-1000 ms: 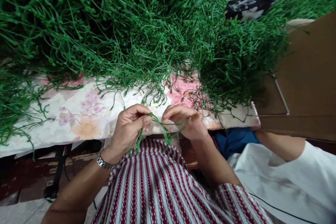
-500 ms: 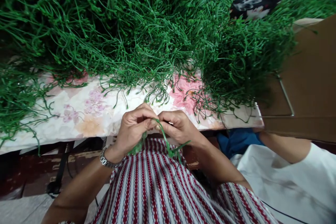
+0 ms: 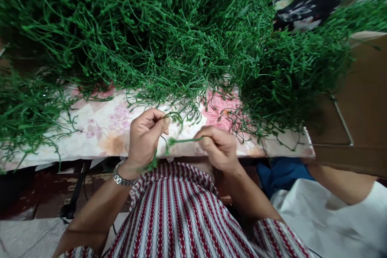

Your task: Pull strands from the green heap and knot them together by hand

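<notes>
Thumb and fingers of my left hand [image 3: 147, 135] pinch thin green strands [image 3: 175, 116] that curl out over the floral cloth, with more green hanging below the palm. To its right, my right hand [image 3: 219, 147] grips the end of a straight green stem [image 3: 187, 140], whose blurred tip points toward my left hand. A gap separates the two hands at the table's near edge. Beyond them a large pile of green plastic-looking stems [image 3: 181, 48] spreads over the floral cloth [image 3: 113, 129].
A cardboard box [image 3: 367, 100] with a bent metal wire [image 3: 343, 123] stands at the right. Another person's arm [image 3: 344, 181] and white clothing [image 3: 335, 221] are at the lower right. Behind the pile lies a black floral bag [image 3: 302, 8].
My hands, which were together, have moved apart, my right hand going right with a stem stretched from it. The view has shifted slightly.
</notes>
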{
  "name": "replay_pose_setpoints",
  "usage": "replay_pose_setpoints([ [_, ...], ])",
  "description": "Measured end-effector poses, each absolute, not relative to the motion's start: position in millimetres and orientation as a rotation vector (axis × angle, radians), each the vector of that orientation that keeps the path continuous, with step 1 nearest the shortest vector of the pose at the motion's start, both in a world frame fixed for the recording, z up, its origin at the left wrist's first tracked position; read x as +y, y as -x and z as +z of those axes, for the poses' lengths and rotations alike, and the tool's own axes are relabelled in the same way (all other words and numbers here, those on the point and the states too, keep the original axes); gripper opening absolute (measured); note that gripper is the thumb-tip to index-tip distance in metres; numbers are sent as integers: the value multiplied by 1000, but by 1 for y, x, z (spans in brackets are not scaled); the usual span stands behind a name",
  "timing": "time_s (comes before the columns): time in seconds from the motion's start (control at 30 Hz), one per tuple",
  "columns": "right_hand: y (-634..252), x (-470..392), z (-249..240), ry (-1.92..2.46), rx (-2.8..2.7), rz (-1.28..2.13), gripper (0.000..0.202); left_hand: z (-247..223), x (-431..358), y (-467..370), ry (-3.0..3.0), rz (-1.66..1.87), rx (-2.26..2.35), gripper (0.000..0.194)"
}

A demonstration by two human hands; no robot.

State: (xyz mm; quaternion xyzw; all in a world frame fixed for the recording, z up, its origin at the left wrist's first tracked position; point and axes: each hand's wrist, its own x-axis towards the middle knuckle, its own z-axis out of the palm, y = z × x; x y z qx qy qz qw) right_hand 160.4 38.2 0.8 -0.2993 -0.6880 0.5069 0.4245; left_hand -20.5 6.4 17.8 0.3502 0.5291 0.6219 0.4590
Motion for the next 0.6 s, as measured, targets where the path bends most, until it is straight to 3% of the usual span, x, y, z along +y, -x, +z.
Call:
replay_pose_setpoints([
  [0.17,-176,30,33,646,-1397,758,12,5,7,18,-1211,1606,1590,11],
  [0.33,-158,16,37,608,-2219,427,20,6,5,7,-1171,1546,1543,10],
  [0.43,-144,20,21,847,-2401,427,23,6,3,0,-1087,1492,1515,7],
  [0.6,-141,31,-1,919,-2419,717,15,1,4,-3,-824,1468,1352,7],
])
